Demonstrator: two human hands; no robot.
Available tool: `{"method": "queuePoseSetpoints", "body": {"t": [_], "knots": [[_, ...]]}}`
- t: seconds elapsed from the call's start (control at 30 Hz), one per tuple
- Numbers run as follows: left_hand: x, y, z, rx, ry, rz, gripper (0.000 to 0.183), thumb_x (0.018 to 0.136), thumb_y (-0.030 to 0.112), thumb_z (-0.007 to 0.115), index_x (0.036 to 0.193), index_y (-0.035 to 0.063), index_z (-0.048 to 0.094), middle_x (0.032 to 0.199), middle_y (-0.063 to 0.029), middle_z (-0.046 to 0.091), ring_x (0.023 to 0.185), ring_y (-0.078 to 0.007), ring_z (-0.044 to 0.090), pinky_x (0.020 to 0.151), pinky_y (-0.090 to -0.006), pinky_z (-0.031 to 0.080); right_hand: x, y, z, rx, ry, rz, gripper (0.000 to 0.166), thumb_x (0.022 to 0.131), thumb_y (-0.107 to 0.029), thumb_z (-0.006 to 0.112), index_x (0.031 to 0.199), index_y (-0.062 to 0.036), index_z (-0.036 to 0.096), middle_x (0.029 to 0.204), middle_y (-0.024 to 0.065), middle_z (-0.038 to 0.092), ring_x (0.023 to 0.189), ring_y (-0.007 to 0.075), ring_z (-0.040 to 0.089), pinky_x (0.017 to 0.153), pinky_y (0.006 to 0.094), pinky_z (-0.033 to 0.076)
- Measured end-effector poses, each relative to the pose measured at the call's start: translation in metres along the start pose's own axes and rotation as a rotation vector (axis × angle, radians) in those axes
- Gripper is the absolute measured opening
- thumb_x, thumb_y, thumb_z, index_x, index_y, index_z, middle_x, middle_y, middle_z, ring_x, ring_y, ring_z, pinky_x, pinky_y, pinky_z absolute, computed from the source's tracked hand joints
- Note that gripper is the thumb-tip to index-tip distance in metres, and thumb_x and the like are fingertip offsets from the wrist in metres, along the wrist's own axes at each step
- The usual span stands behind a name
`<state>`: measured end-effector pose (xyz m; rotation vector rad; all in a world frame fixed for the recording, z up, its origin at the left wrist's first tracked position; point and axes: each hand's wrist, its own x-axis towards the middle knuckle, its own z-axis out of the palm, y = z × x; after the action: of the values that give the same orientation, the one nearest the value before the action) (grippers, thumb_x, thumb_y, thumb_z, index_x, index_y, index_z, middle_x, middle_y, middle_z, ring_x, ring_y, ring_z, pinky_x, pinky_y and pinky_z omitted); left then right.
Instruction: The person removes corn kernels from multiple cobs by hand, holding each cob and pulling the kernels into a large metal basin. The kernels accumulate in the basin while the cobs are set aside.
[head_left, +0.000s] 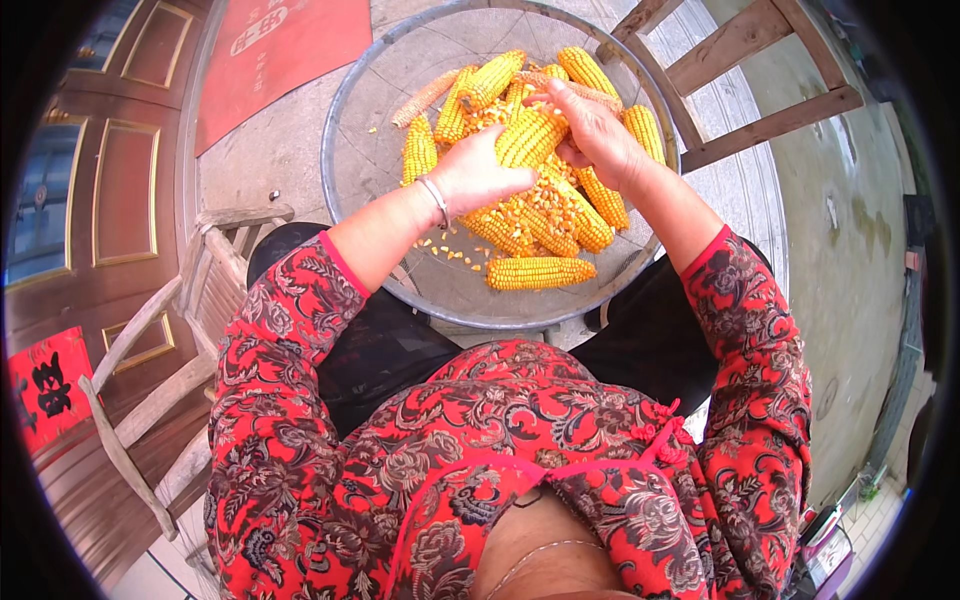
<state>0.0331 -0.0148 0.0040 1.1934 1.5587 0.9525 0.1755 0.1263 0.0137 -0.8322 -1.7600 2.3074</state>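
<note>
My left hand (480, 171) is closed around a yellow corn cob (531, 136), its thumb along the near side. At the cob's right side is my right hand (592, 135), fingers bent; its fingertips are partly hidden, and a stripped cob (581, 90) lies just beyond them. Both hands are over a round mesh sieve (360, 247) with a grey rim. In it, several full cobs lie around a heap of loose kernels (551, 196). One full cob (540, 273) lies apart near the close rim, and another stripped cob (424, 97) rests at the upper left.
A wooden chair (150, 390) stands at the left, before a brown panelled door (124, 191). A red mat (281, 56) lies on the floor at the upper left. At the upper right is a wooden frame (731, 56), close against the sieve's rim.
</note>
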Motion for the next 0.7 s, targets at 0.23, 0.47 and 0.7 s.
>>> {"method": "queuePoseSetpoints", "body": {"t": [0.23,0.47,0.7], "knots": [[0.000,0.003,0.011,0.147,0.029,-0.007,0.046,0.078,0.021,0.067,0.117,0.0007,0.051,0.097,-0.0068,0.064,0.082,-0.0147,0.062,0.076,-0.0305,0.051,0.010,0.023,-0.002,-0.245,0.143,-0.147,0.036,0.097,-0.038,0.045,0.106,-0.0078,0.062,0.075,-0.0025,0.057,0.055,0.0030,0.046,0.046,0.0202,0.035],[0.001,-0.005,0.010,-0.008,-0.023,0.011,0.042,0.081,0.024,0.066,0.114,0.0019,0.051,0.092,-0.0062,0.062,0.075,-0.0150,0.061,0.066,-0.0297,0.051,0.001,-0.002,0.010,0.004,0.298,0.143,0.039,0.095,-0.044,0.043,0.105,-0.0110,0.063,0.075,-0.0031,0.058,0.051,0.0033,0.043,0.043,0.0191,0.031],[0.002,0.006,-0.007,-0.458,-0.273,-0.161,0.039,0.084,0.024,0.064,0.112,0.0038,0.048,0.087,-0.0058,0.055,0.064,-0.0114,0.056,0.050,-0.0252,0.047,-0.006,-0.003,0.000,-0.069,0.028,-0.153,0.035,0.094,-0.039,0.049,0.105,-0.0092,0.063,0.073,-0.0049,0.055,0.046,0.0021,0.033,0.042,0.0184,0.024]]}}
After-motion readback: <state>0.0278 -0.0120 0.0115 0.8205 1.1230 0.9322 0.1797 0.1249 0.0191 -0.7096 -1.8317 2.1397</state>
